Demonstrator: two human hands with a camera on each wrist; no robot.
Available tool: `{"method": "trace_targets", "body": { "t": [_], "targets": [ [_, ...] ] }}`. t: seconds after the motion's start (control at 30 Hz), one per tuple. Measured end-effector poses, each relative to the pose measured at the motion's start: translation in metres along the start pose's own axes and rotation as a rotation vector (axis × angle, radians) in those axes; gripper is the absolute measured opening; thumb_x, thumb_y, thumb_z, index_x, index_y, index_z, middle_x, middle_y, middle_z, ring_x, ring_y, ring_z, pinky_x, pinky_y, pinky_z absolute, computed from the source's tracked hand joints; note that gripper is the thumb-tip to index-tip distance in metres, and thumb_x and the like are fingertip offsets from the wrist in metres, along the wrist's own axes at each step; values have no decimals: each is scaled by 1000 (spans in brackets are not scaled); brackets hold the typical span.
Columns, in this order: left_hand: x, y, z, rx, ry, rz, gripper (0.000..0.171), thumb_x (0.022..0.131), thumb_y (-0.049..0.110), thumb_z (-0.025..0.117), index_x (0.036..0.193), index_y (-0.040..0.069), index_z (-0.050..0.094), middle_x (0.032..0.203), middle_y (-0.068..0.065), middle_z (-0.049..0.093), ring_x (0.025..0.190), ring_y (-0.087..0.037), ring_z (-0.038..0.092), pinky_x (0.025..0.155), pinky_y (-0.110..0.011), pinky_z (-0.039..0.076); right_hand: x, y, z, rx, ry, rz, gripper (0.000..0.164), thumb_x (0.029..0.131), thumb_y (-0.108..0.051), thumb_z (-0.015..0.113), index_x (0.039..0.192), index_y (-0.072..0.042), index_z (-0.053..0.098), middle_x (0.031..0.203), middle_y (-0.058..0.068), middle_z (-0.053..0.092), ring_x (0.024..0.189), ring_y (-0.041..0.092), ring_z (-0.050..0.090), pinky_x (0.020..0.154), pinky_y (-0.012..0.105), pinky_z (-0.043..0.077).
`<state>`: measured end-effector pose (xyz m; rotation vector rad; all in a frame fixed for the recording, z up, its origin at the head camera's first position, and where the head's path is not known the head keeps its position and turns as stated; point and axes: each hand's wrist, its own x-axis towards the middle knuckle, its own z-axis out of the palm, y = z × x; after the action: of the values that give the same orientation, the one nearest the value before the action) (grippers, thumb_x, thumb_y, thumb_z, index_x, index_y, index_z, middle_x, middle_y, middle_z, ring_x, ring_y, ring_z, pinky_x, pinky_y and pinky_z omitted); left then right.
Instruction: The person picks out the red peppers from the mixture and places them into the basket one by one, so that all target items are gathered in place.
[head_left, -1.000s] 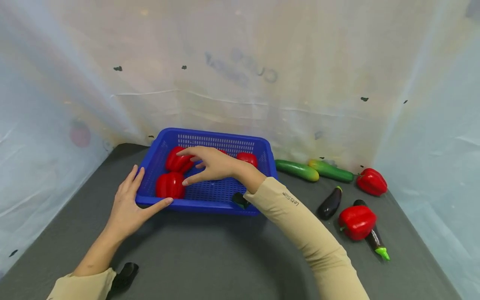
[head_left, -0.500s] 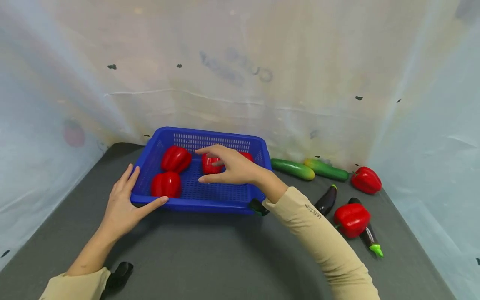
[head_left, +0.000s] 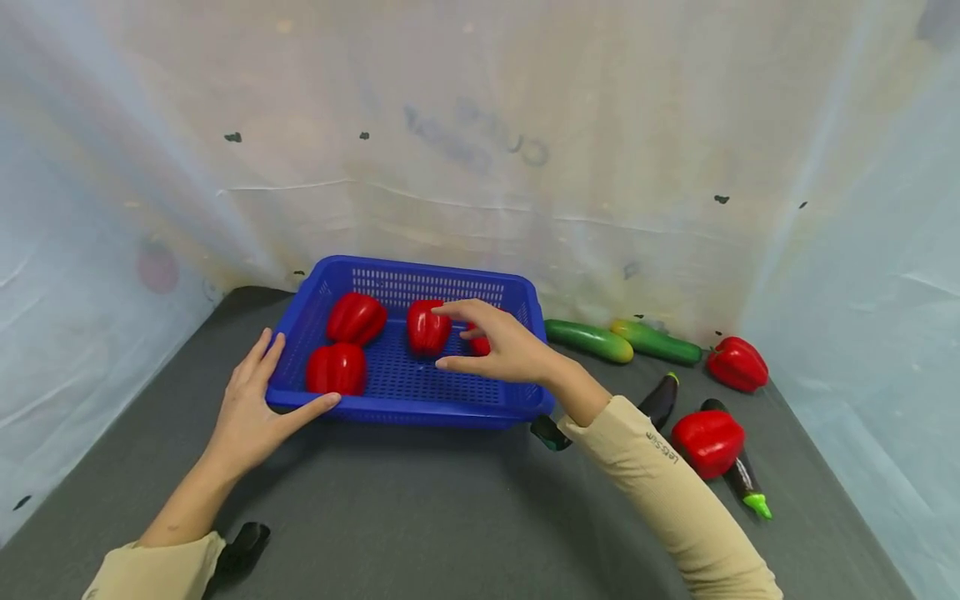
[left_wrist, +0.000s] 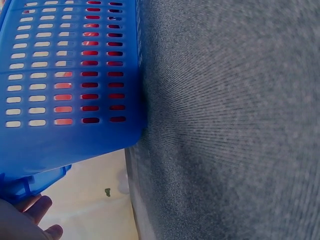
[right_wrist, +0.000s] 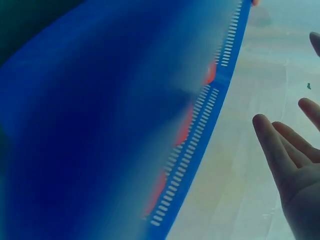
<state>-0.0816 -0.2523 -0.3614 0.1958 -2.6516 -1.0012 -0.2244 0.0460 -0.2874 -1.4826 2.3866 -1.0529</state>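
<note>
A blue plastic basket [head_left: 442, 412] with slotted sides stands on the dark table. My left hand [head_left: 251, 408] rests at its front left corner, fingers on the left rim and thumb along the front rim. Inside are two red bell peppers, a rear one [head_left: 356, 318] and a front one [head_left: 336, 369], at the left. A third bell pepper [head_left: 429, 328] lies near the middle. My right hand [head_left: 502, 340] hovers over the right half with relaxed, spread fingers and holds nothing. Behind its fingers another bell pepper [head_left: 478, 340] is partly hidden. The right wrist view is mostly blurred blue basket.
Right of the basket lie two cucumbers, a near one [head_left: 590, 341] and a far one [head_left: 657, 342]. A bell pepper [head_left: 737, 364] sits by the table's right edge. Another bell pepper [head_left: 707, 443] rests over an eggplant [head_left: 744, 482]; a second eggplant [head_left: 660, 402] is partly behind my sleeve.
My right hand has moved rightward across the basket from the left peppers, uncovering the middle bell pepper and covering part of the right one. My left hand stays at the corner.
</note>
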Motion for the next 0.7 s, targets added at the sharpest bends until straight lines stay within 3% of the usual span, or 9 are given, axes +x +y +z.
{"method": "trace_targets", "body": {
  "t": [0.2, 0.4, 0.7],
  "targets": [
    [0, 1, 1, -3, 1, 0, 107, 78, 49, 73, 155, 12, 9, 162, -15, 3, 143, -49, 6, 100, -78, 15, -14, 8, -3, -23, 28, 3, 60, 85, -26, 73, 138, -10, 50, 141, 8, 50, 129, 20, 47, 104, 43, 44],
    [-4, -1, 5, -20, 10, 4, 106, 77, 47, 74, 155, 12, 11, 162, -15, 4, 143, -49, 7, 100, -78, 14, -35, 17, -7, -41, 53, 72, 62, 85, -30, 72, 140, -16, 48, 144, 0, 47, 133, 16, 43, 106, 40, 43],
    [-2, 1, 0, 2, 21, 10, 107, 77, 48, 74, 155, 10, 12, 161, -16, 5, 142, -50, 8, 100, -78, 14, -61, 35, -11, 0, 124, 110, 62, 85, -27, 73, 140, -13, 47, 146, 4, 44, 132, 24, 45, 104, 43, 44]
  ]
}}
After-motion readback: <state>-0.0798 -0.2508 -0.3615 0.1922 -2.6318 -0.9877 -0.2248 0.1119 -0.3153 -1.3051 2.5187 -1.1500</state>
